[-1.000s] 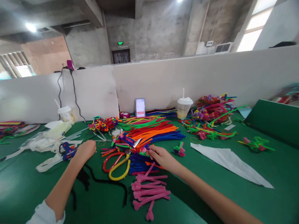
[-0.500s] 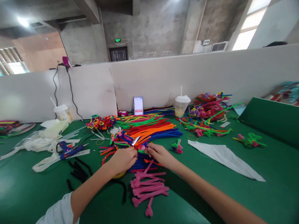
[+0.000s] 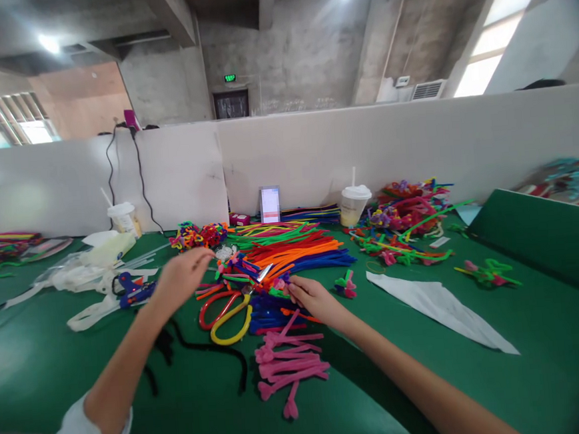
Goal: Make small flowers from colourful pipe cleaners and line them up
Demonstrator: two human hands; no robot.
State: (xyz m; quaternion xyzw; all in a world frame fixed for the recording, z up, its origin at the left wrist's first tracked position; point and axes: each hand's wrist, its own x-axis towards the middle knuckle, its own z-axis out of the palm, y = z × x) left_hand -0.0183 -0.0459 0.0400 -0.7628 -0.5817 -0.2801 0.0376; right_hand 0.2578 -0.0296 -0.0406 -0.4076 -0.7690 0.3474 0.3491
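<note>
My right hand (image 3: 312,299) pinches a small pipe-cleaner piece (image 3: 279,286) with pink and green parts, over the pile at the centre. My left hand (image 3: 187,278) is raised at the left of the pile, fingertips drawn together near a clear, glittery cluster (image 3: 226,252). Anything between those fingertips is too small to make out. Between the hands lie scissors (image 3: 232,325) with one red and one yellow handle loop, blades on the pile. A blue glue gun (image 3: 133,289) lies behind my left wrist, partly hidden.
Coloured pipe cleaners (image 3: 296,246) spread across the green table (image 3: 383,390). Pink heart-ended stems (image 3: 291,364) lie in front, black pieces (image 3: 209,347) to their left. Finished-looking bundles (image 3: 409,214), a lidded cup (image 3: 355,205) and white paper (image 3: 437,306) are on the right. A phone (image 3: 270,204) stands behind.
My left hand has left the pipe-cleaner piece and moved left and up, uncovering the scissors' handles. My right hand stays in nearly the same place, still pinching.
</note>
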